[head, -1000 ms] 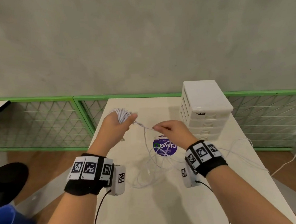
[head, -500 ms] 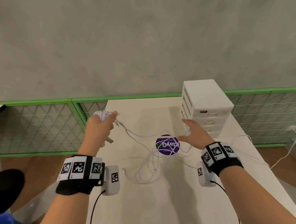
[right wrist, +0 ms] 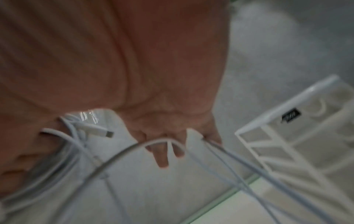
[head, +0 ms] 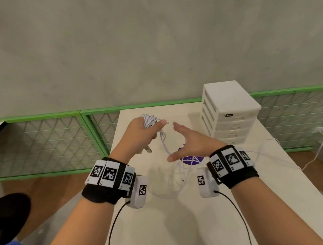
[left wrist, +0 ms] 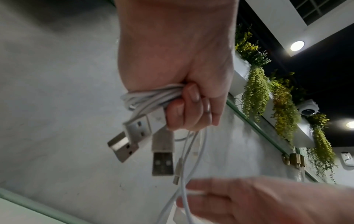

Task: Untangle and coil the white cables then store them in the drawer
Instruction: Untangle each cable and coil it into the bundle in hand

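right hand [head: 193,142] moved back toward left, fingers spread | left hand [head: 141,134] grips coiled white cables [head: 149,120]

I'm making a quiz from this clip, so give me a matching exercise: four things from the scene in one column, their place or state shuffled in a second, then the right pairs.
Things:
1. left hand
2. right hand
3. drawer unit
4. purple sticker

Place or state:
A. flat on the table, cable strands lying across it
B. grips a coiled bundle of white cables
C. stands at the table's far right, all drawers shut
D. fingers spread, reaching toward the hanging strands

Pairs: 1-B, 2-D, 3-C, 4-A
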Demonstrator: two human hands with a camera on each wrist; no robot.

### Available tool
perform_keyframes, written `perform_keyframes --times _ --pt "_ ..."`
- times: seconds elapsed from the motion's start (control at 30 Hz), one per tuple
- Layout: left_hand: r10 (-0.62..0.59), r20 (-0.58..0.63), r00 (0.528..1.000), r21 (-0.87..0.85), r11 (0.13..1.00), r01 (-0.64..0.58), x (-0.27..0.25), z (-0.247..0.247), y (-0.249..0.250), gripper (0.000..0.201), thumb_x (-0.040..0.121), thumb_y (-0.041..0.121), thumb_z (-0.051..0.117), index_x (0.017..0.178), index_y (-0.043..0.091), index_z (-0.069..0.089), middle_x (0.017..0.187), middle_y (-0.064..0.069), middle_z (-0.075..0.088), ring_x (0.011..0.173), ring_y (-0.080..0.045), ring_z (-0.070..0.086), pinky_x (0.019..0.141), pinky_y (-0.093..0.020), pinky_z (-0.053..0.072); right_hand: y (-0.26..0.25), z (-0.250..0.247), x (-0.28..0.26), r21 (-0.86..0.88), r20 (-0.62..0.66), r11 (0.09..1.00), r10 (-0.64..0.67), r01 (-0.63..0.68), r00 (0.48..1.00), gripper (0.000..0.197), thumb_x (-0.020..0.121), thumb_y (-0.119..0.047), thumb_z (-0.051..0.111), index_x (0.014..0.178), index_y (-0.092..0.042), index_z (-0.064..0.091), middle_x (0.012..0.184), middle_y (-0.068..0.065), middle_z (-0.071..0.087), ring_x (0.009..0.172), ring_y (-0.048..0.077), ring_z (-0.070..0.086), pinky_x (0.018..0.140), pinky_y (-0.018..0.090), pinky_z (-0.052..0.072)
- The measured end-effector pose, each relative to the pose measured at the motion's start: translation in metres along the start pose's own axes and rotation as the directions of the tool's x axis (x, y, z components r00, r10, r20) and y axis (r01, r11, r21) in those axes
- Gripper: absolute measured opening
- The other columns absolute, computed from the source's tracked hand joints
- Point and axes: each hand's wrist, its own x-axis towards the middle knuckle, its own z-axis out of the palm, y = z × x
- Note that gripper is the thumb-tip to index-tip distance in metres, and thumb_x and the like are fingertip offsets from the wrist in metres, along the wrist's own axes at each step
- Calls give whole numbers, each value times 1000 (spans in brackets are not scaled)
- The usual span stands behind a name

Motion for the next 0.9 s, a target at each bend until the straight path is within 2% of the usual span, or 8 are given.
perform_keyframes --times 0.1,0.17,0.23,0.4,0.53,0.7,0.8,0.9 --pt "31 51 998 -46 999 -28 -1 9 6 45 81 50 66 60 15 47 46 5 49 41 -17 41 52 -40 40 -11 15 7 211 -153 966 -118 149 981 89 61 -56 75 137 -33 36 136 -12 50 131 7 39 115 41 19" --pt "35 56 998 -29 999 -34 0 12 12 45 82 51 64 64 12 51 48 4 51 41 -18 44 52 -42 44 -12 19 8 295 -191 930 -167 219 967 35 80 -30 68 112 -19 59 103 -2 69 99 6 60 95 30 39" --pt "0 48 999 20 1000 -1 3 9 13 48 82 55 61 69 9 57 51 2 52 40 -18 46 52 -47 48 -3 13 5 327 -184 911 -199 251 962 11 91 -12 53 97 -15 62 76 0 68 73 5 60 75 23 44" --pt "-125 145 982 150 983 103 6 2 0 44 88 55 53 78 13 63 57 2 52 42 -18 48 55 -56 52 20 -16 7 72 -369 939 -288 337 883 17 96 -17 45 97 -23 61 73 -3 55 65 14 49 64 30 40" --pt "-117 394 912 -27 990 139 -2 21 0 34 92 41 54 76 12 62 48 7 39 43 -10 29 42 -22 29 26 -28 25 -89 -452 903 -413 421 790 24 90 -5 43 98 -14 64 93 -5 65 87 12 58 78 24 44" --pt "-7 418 908 -392 901 187 7 27 12 30 90 35 50 70 13 50 45 6 29 37 -6 19 38 -17 14 29 -7 37 -153 -370 925 -380 348 848 13 90 -3 41 97 -9 51 73 1 57 65 26 56 62 36 45" --pt "101 335 937 -625 768 141 16 27 25 31 85 41 46 75 12 47 43 9 29 33 -4 20 38 -18 14 28 13 42 -91 -322 923 -383 375 866 6 96 -12 39 97 -10 45 78 5 59 68 29 55 64 37 43" --pt "162 189 969 -772 634 45 28 29 39 38 89 48 36 83 12 50 46 9 29 34 -4 23 39 -18 18 34 23 44 -40 -239 943 -329 330 914 20 98 -15 38 110 -2 48 82 5 56 75 28 55 68 34 38"
